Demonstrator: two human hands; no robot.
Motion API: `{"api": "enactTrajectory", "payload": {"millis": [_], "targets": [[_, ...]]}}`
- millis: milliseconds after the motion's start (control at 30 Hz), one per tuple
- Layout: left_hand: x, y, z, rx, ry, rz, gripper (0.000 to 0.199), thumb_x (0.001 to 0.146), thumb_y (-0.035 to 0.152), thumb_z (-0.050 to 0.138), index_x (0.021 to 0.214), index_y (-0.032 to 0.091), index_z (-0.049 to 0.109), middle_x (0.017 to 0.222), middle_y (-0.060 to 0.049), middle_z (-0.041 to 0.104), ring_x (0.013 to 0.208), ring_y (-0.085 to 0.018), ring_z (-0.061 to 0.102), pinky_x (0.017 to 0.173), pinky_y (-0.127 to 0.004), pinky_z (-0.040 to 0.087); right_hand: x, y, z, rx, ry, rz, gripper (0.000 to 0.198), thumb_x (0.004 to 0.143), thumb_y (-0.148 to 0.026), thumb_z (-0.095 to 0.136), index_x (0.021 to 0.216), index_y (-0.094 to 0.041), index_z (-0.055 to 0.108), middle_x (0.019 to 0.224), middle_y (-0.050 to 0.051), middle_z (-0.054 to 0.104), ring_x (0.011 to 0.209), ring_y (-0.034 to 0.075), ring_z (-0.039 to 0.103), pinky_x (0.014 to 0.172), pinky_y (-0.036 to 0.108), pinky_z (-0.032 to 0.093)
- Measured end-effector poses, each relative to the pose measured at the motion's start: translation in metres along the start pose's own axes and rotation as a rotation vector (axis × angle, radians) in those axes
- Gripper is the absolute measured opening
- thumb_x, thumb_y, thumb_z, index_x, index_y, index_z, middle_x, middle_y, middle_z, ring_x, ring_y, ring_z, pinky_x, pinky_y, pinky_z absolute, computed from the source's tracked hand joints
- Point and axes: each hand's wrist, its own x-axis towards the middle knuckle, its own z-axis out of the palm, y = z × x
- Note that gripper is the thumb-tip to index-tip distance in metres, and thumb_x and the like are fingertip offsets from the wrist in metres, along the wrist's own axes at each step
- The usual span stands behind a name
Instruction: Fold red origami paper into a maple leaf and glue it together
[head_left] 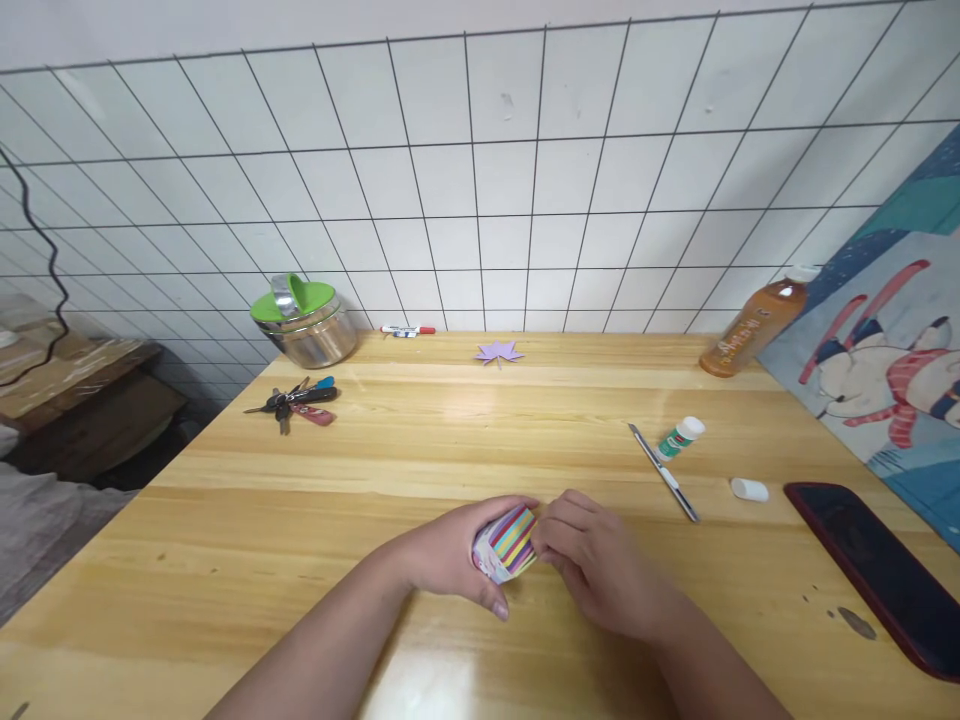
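Where the pale wooden tabletop (390, 450) is bordered at far left: one thin black cable (52, 255) is seen hanging down.
Keys: one bunch of keys (292, 402) with black, blue and red pieces is laid out; the single keys cannot be counted surely.
Pot: one round steel pot with a green lid (307, 325) is placed behind the keys.
Marker: one white marker with a red cap (409, 330) is laid near the wall.
Left hand: by one left hand (450, 560), curved around it, one small bundle of multicoloured paper strips in a white patterned wrapper (510, 543) is held above the near middle.
Cutout: one purple pointed paper cutout (500, 352) is set beyond the hands.
Right hand: one right hand (592, 565) is held narrow, fingers drawn together at the bundle's right edge; whether anything is pinched cannot be told.
Tools: one slim grey cutter knife (664, 472) is laid just beside one green-and-white glue stick (681, 438).
Right end: one small white cap (750, 489), one amber drink bottle (757, 328), one dark phone with a red edge (877, 580) and one skiing-animal picture (900, 350) are seen.
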Motion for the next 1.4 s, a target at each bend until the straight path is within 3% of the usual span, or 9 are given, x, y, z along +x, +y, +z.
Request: {"api": "enactTrajectory", "payload": {"millis": [267,467,633,767,900,967,1133,1233,1400], "targets": [[0.002,0.002,0.0,0.051,-0.021,0.011,0.101,0.043,0.023,0.088,0.133,0.024,0.042,0.13,-0.01,0.054,0.118,-0.029,0.05,0.102,-0.04,0.036,-0.005,0.004,0.0,0.103,-0.033,0.062,0.018,0.08,-0.002,0.042,0.079,-0.019,0.048,0.082,0.002,0.057,0.077,0.016,0.049,0.066,0.027,0.038],[0.002,-0.005,-0.003,-0.017,-0.025,0.001,0.101,0.044,0.025,0.088,0.133,0.022,0.041,0.131,-0.011,0.052,0.12,-0.029,0.048,0.103,-0.041,0.034,-0.005,0.002,-0.006,0.068,0.035,0.032,0.021,0.081,0.0,0.04,0.082,-0.019,0.05,0.084,0.004,0.058,0.082,0.017,0.05,0.07,0.029,0.041],[0.004,-0.009,-0.003,-0.018,0.005,0.018,0.101,0.045,0.024,0.088,0.133,0.021,0.039,0.132,-0.013,0.05,0.12,-0.029,0.047,0.103,-0.041,0.035,-0.003,0.0,-0.005,-0.059,0.177,-0.035,0.02,0.086,-0.004,0.043,0.089,-0.02,0.054,0.109,0.007,0.061,0.103,0.02,0.049,0.088,0.036,0.039],[0.004,-0.007,-0.002,0.059,-0.002,0.009,0.1,0.046,0.024,0.087,0.134,0.023,0.04,0.133,-0.011,0.049,0.12,-0.028,0.048,0.103,-0.041,0.034,-0.008,0.005,-0.013,-0.035,0.21,-0.013,0.018,0.088,-0.006,0.042,0.088,-0.021,0.052,0.099,0.004,0.065,0.093,0.018,0.053,0.083,0.034,0.04],[0.002,-0.005,-0.003,0.06,-0.014,-0.016,0.1,0.047,0.024,0.087,0.135,0.024,0.039,0.134,-0.011,0.049,0.119,-0.028,0.048,0.102,-0.041,0.036,-0.019,0.025,-0.024,0.021,0.402,0.164,0.012,0.09,-0.017,0.042,0.082,-0.022,0.049,0.083,0.002,0.063,0.078,0.017,0.053,0.071,0.03,0.041],[0.002,-0.004,-0.003,0.038,-0.01,-0.023,0.099,0.047,0.023,0.087,0.134,0.023,0.04,0.133,-0.012,0.05,0.119,-0.028,0.048,0.102,-0.04,0.036,-0.023,0.04,-0.024,0.068,0.546,0.4,0.011,0.09,-0.024,0.042,0.081,-0.022,0.047,0.079,0.001,0.06,0.074,0.017,0.053,0.067,0.029,0.041],[0.0,-0.003,-0.002,0.009,0.046,-0.025,0.1,0.044,0.021,0.088,0.133,0.023,0.041,0.131,-0.011,0.051,0.119,-0.028,0.048,0.102,-0.04,0.035,-0.02,0.067,-0.008,0.047,0.211,0.846,0.011,0.087,-0.024,0.042,0.076,-0.022,0.046,0.067,-0.002,0.055,0.063,0.017,0.052,0.057,0.027,0.035],[-0.001,-0.003,-0.001,-0.005,0.089,-0.042,0.101,0.045,0.02,0.088,0.133,0.023,0.04,0.132,-0.012,0.05,0.121,-0.028,0.048,0.103,-0.04,0.034,-0.013,0.07,0.002,-0.074,0.133,0.908,0.012,0.086,-0.02,0.041,0.076,-0.021,0.047,0.072,0.002,0.058,0.068,0.018,0.054,0.058,0.027,0.033],[-0.001,-0.003,-0.002,-0.038,0.113,-0.052,0.102,0.045,0.022,0.088,0.134,0.023,0.039,0.134,-0.013,0.049,0.123,-0.029,0.046,0.104,-0.041,0.032,-0.009,0.064,0.006,-0.286,0.186,0.879,0.009,0.085,-0.019,0.046,0.083,-0.019,0.055,0.091,0.007,0.059,0.081,0.021,0.056,0.063,0.029,0.037]]}}
